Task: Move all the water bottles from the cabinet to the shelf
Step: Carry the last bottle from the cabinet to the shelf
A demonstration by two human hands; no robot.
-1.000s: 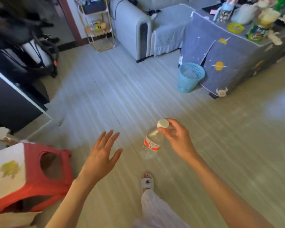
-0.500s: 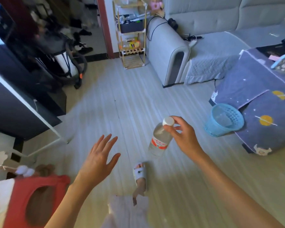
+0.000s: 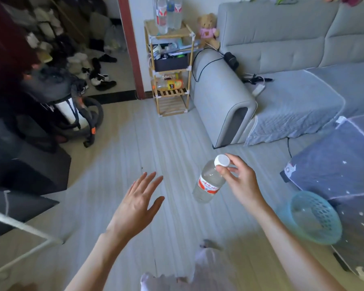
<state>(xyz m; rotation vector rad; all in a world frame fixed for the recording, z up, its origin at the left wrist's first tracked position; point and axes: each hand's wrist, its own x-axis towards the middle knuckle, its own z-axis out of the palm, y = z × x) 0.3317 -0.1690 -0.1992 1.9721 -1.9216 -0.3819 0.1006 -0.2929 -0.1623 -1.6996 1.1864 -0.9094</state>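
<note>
Water bottle [image 3: 208,182] in right hand [image 3: 241,182], cap-pinched.

A grey upholstered sofa [image 3: 282,66] is taken as the landmark. A brown teddy bear in a pink shirt [image 3: 208,30] is seated just beside its armrest. A black charger with cable [image 3: 230,59] is laid on the armrest. A round turquoise perforated plastic basket [image 3: 315,219] is placed on the floor in front of the sofa.

Showing a white cap [image 3: 222,160] and red-and-white label on the clear bottle [image 3: 208,182]; glowing turquoise in the perforated basket [image 3: 315,217]; wearing pink on the tan teddy bear [image 3: 208,30]; spreading pale grey over the sofa [image 3: 282,59].
</note>
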